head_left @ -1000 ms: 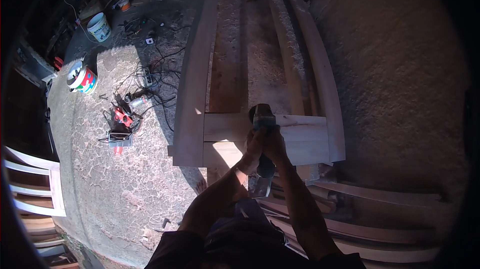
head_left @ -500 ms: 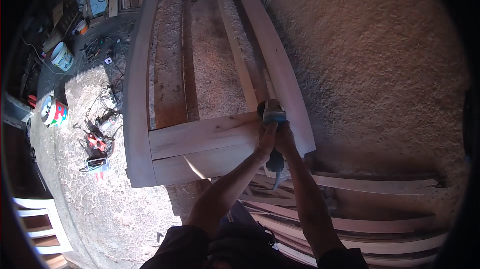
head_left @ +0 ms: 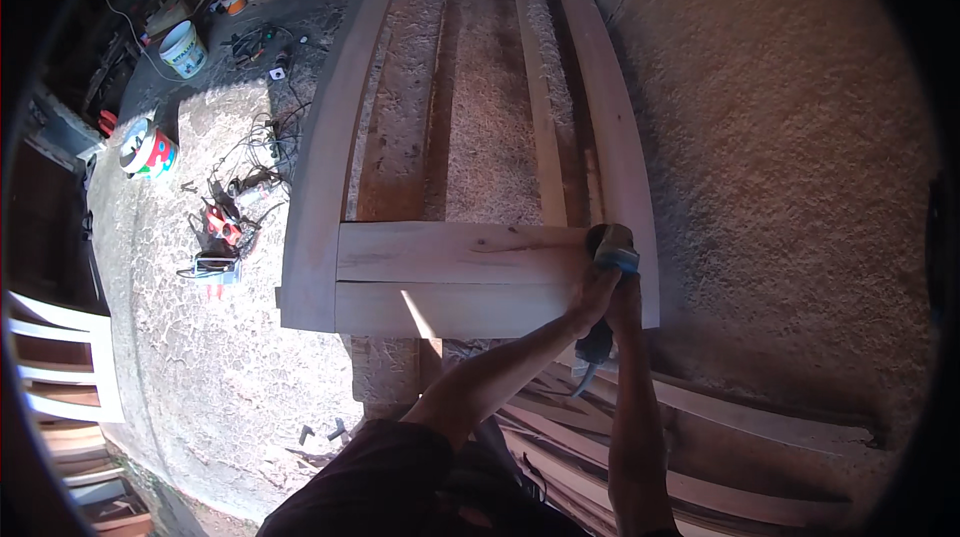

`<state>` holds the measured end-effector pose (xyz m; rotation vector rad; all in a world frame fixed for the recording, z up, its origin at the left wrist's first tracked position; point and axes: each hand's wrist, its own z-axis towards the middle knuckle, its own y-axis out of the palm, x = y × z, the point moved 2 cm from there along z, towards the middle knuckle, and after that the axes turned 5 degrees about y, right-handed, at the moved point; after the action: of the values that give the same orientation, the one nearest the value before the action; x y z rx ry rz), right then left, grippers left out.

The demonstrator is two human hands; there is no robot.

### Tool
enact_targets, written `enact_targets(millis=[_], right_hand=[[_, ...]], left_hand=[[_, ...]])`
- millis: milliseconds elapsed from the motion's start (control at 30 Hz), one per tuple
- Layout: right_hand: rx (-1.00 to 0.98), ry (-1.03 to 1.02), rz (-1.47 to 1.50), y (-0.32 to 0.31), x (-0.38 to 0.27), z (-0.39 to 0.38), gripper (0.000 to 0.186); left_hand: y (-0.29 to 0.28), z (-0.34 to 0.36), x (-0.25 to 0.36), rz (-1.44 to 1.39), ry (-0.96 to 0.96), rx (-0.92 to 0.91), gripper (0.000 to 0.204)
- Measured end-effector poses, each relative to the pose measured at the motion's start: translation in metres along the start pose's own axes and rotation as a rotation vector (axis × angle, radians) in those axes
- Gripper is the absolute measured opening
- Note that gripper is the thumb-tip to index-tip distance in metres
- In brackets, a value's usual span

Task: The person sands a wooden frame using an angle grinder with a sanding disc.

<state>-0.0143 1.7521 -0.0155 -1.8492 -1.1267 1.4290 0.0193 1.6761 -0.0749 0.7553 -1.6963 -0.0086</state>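
An angle grinder (head_left: 615, 253) with a dark disc and a blue-green body rests at the right corner of a large wooden frame (head_left: 455, 255). My left hand (head_left: 596, 295) grips it near its head, fingers wrapped round the body. Close beside it, my right hand (head_left: 626, 303) holds the same tool from the right. The disc is over the joint between the frame's bottom rail and its right upright. Whether it touches the wood I cannot tell. Below my hands the dark rear of the grinder and its cord show.
Long dusty boards (head_left: 405, 127) support the frame. Wooden strips (head_left: 740, 417) lie at lower right, by a rough brown wall (head_left: 770, 167). Left on the floor are a white bucket (head_left: 183, 51), a colourful bucket (head_left: 150, 149), a red power tool (head_left: 224, 225) and cables.
The view has shifted, so the frame and floor things sit further right. My hands and the grinder stay at the same right corner, slightly lower along the joint.
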Motion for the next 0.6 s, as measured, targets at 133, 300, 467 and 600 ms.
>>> enact_targets(millis=[133,300,467,600], right_hand=[[-0.035,-0.096,0.026,0.045,-0.047,-0.028,0.075],[-0.136,-0.176,-0.028,0.110,-0.132,-0.071,0.078],[-0.262,-0.197,-0.039,0.170,-0.201,-0.112,0.080],[-0.289,-0.289,-0.070,0.211,-0.239,-0.148,0.075]], left_hand=[[-0.069,-0.018,0.035,-0.096,0.021,0.036,0.041],[-0.175,-0.036,0.082,-0.170,0.004,0.065,0.041],[-0.260,-0.067,0.115,-0.336,0.080,0.226,0.034],[-0.318,-0.085,0.121,-0.433,-0.007,0.404,0.024]])
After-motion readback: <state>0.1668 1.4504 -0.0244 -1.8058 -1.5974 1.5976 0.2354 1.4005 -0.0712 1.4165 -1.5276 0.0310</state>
